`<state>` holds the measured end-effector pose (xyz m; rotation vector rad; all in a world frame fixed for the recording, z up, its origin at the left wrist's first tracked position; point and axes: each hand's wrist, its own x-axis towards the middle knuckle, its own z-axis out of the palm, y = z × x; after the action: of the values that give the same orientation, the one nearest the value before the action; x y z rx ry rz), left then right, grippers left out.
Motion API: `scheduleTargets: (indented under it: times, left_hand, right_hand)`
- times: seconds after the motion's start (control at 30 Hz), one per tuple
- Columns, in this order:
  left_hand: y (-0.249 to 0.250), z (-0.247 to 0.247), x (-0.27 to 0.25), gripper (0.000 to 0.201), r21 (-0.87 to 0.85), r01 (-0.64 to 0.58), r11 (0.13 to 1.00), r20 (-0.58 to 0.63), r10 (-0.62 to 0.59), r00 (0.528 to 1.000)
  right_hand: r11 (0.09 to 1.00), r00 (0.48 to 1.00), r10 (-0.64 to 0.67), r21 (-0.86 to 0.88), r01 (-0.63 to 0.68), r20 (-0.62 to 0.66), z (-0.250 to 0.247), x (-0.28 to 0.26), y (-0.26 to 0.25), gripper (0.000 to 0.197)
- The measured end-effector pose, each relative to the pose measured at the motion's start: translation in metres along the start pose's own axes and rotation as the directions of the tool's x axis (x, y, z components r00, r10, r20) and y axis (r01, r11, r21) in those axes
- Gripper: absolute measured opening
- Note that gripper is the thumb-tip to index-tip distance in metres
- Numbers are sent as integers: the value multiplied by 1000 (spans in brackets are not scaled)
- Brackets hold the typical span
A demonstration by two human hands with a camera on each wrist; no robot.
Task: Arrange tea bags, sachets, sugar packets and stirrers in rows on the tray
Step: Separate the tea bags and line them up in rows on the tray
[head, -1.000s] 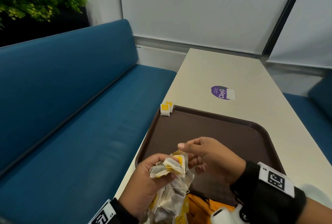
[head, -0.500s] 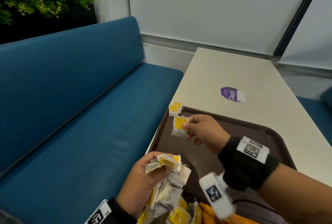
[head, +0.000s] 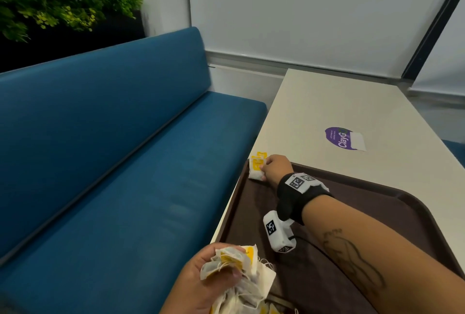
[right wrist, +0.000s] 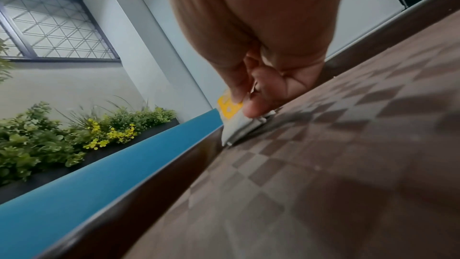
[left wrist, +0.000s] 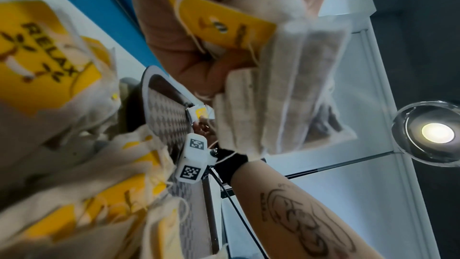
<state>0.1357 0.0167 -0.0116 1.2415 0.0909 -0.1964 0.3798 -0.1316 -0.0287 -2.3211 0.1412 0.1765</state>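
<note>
Right hand [head: 275,168] is stretched to the far left corner of the brown tray [head: 402,213], at about 11 o'clock of it, and a single tea bag [head: 256,171] is pinched between thumb and fingertips while it is laid down on the tray floor; in the right wrist view the bag [right wrist: 236,123] is seen already touching the checkered surface just beside the raised rim [right wrist: 149,174]. One more tea bag with a yellow tag [head: 260,155] lies at the 12 o'clock side of the pinched one, on the corner edge, so the new bag is probably being put next to it in order that a row is started from the corner and led toward the person. Left hand [head: 214,281] is kept low at 6 o'clock, over the near left edge of the tray, clenched around a bunch of tea bags [head: 241,271] with loose strings; it seems to be used as a store, so that bags can be taken one by one. Compared with one second ago, the right hand has been moved away from the bunch, where a bag was being pulled out, and half a second ago the bag was carried in the air over the tray; now it is lowered to the corner. The bunch is held as before.
</note>
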Motion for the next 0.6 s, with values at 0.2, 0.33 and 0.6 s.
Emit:
scheduleTargets:
  times: [0.2,0.33,0.6]
  left_hand:
    - [-4,-6,0,43,113,-3,994,0,3,1000]
    - [-6,-4,-1,33,83,21,996,-9,-20,1000]
    - [-2,8,-3,48,-17,-25,1000,12,25,1000]
  right_hand:
    - [998,998,55,-17,-55,-8,1,10,-4,33]
    - [988,994,111,108,-110,-4,-3,2,-5,23]
    - [943,989,20,327,-67,145,-48,-67,-11,25]
